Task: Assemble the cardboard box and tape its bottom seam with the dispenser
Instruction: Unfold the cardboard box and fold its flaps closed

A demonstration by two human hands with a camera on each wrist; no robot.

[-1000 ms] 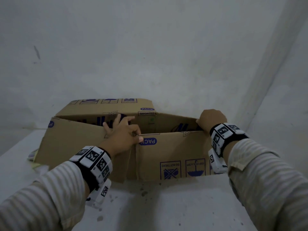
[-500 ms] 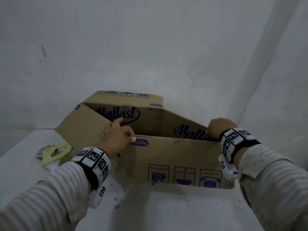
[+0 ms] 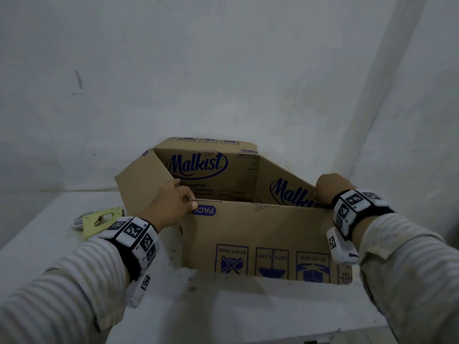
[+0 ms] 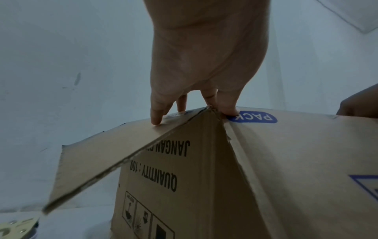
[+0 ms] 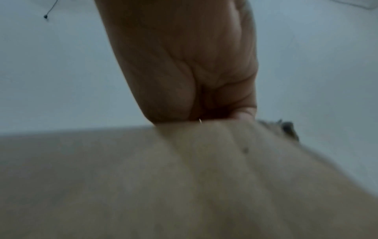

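At the far left of the counter (image 3: 44, 239) lay a yellow-green tape dispenser (image 3: 101, 220), well apart from the work and untouched. Just right of it, the left hand (image 3: 171, 204) pinched the near-left top corner of the cardboard box (image 3: 260, 234), thumb on the outer face by the blue "PACK" label (image 4: 253, 117) and fingers (image 4: 157, 111) reaching over the edge onto the side flap (image 4: 98, 155), which splayed outward and down. The box stood in the middle of the counter, close to the wall (image 3: 223, 70), opened into a skewed tube with its panels not yet square. It looked light and stiff along its panels but weak at the creases; I judged the corners and top edges the best places to hold, as any grip mid-panel would likely bow it. At the right, the right hand (image 3: 330, 187) curled over the box's near-right top corner, holding it; the wrist view was blurred, and its fingertips were hidden. The wall behind and the corner to the right left little room to swing the flaps.
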